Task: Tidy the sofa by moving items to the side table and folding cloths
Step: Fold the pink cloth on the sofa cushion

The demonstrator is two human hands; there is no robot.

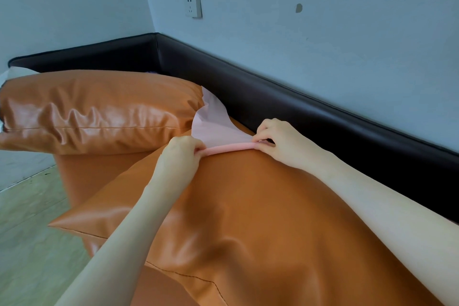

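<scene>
Pinching a pale pink thin cloth [213, 124] at its rolled near edge: left hand [182, 154] fingers clenched on the left end, right hand [278, 138] fingers clenched on the right end. Lying on the shiny orange leather sofa cushion [248, 206], trailing far toward the puffy orange leather pillow [94, 109], near the dark brown padded sofa back [273, 102].

I'm feeling soft, matt pink cloth [216, 129] lying on glossy, wrinkled orange leather cushions [99, 109] at the frame's centre.
</scene>
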